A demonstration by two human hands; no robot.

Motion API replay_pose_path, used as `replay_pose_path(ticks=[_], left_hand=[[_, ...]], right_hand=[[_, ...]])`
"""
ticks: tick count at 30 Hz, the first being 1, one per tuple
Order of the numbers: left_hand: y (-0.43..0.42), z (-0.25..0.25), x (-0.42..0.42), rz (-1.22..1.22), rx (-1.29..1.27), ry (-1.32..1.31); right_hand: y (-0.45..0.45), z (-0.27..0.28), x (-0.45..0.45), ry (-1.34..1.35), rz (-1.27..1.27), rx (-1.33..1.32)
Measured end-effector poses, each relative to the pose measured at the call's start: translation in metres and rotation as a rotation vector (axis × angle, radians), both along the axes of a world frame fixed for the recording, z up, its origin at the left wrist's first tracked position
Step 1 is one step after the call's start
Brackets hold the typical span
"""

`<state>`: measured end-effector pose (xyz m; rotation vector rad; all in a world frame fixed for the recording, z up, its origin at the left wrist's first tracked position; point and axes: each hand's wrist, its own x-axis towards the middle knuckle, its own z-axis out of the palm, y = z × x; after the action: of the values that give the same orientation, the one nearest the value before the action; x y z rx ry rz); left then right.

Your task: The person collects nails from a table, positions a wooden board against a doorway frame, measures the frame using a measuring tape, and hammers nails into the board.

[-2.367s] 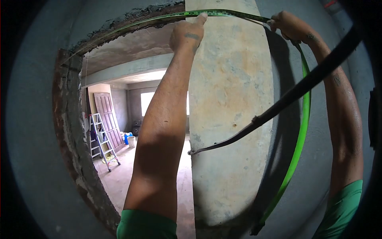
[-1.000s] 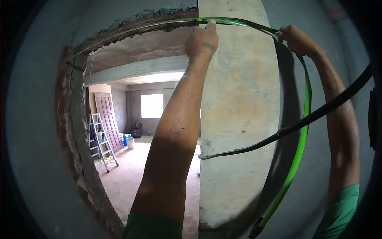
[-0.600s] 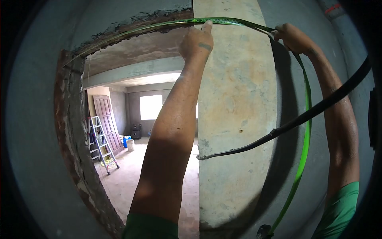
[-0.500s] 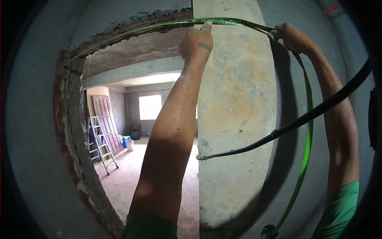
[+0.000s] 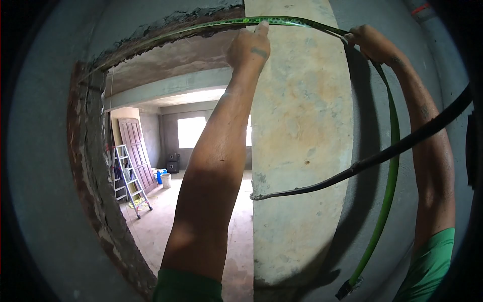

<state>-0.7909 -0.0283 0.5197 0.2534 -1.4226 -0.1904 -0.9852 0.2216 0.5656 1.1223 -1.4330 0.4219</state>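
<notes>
A green measuring tape (image 5: 297, 21) stretches across the top of the doorway from its left corner to the pale panel at the right. My left hand (image 5: 249, 48) is closed at the panel's upper left edge, its thumb against the tape. At the panel's upper right, my right hand (image 5: 372, 44) pinches the tape between closed fingers. From there a green length hangs in a curve down to the dark tape case (image 5: 347, 289), which dangles near the bottom. The pale panel (image 5: 302, 110) stands upright beside the opening.
A black bar or cable (image 5: 382, 156) crosses in front of the panel and my right forearm. Rough broken concrete edges the doorway (image 5: 93, 151). Through it show a stepladder (image 5: 130, 176), a leaning wooden door (image 5: 136, 146), a bucket (image 5: 166, 180) and dark boxes (image 5: 172, 163).
Both hands keep their hold on the tape. The hanging length has swung slightly right, and its case shows more fully than half a second ago. The view has shifted slightly.
</notes>
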Motion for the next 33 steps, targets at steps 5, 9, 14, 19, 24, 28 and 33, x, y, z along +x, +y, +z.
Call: replay_pose_path(ticks=[5,9,14,19,24,28,33], left_hand=[[-0.003,0.000,0.001,-0.011,0.000,-0.016],[-0.003,0.000,-0.002,-0.025,-0.029,0.013],[-0.004,0.000,-0.002,-0.017,-0.009,-0.018],[-0.001,-0.002,-0.006,0.041,-0.004,0.024],[0.004,-0.007,0.002,-0.085,0.013,-0.052],[0.003,-0.006,0.004,-0.102,0.010,-0.059],[0.006,-0.006,0.007,-0.056,0.033,-0.083]], right_hand=[[-0.004,-0.012,0.022,-0.089,-0.032,-0.070],[-0.002,-0.009,0.020,0.011,-0.074,0.014],[-0.001,-0.018,0.045,-0.259,-0.213,-0.029],[-0.002,-0.015,0.028,-0.221,-0.048,-0.084],[0.000,-0.012,0.037,-0.279,-0.100,-0.048],[0.002,-0.001,0.018,-0.221,-0.081,-0.007],[-0.005,-0.013,0.020,-0.135,-0.065,-0.079]])
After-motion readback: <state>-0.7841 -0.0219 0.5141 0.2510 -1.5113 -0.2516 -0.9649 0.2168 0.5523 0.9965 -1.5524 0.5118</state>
